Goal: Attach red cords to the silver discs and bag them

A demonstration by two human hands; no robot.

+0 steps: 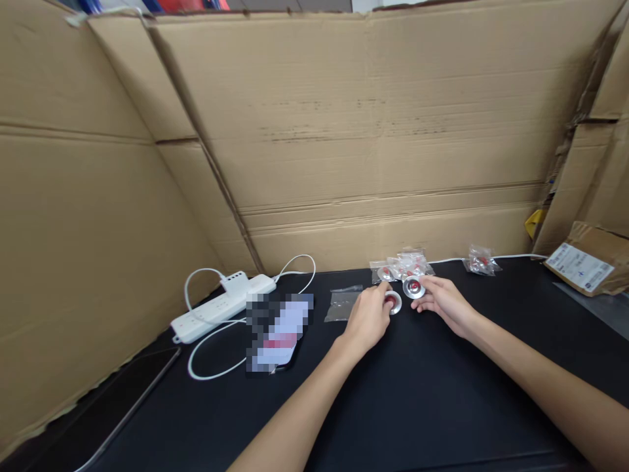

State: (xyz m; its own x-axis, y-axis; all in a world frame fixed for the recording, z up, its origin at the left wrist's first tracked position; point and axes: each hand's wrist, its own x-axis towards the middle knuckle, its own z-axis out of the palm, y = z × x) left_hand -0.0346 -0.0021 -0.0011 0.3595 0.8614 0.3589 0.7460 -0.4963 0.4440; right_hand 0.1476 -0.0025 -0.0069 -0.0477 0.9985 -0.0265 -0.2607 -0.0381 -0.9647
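Note:
Two small silver discs with red centres lie on the black table. My left hand (pixel 369 314) rests curled on the nearer silver disc (pixel 394 301), fingers pinched on its edge. My right hand (pixel 442 299) touches the farther silver disc (pixel 413 287) with closed fingertips. Just behind them lies a heap of small clear bags with red and silver parts (pixel 405 265). An empty clear bag (pixel 343 303) lies left of my left hand.
A white power strip (pixel 221 308) with its looped cable sits at the left, a phone (pixel 278 331) beside it. Another bag of parts (pixel 480 260) lies at the back right. Cardboard walls (pixel 344 131) enclose the table; a labelled cardboard box (pixel 587 265) stands at the far right.

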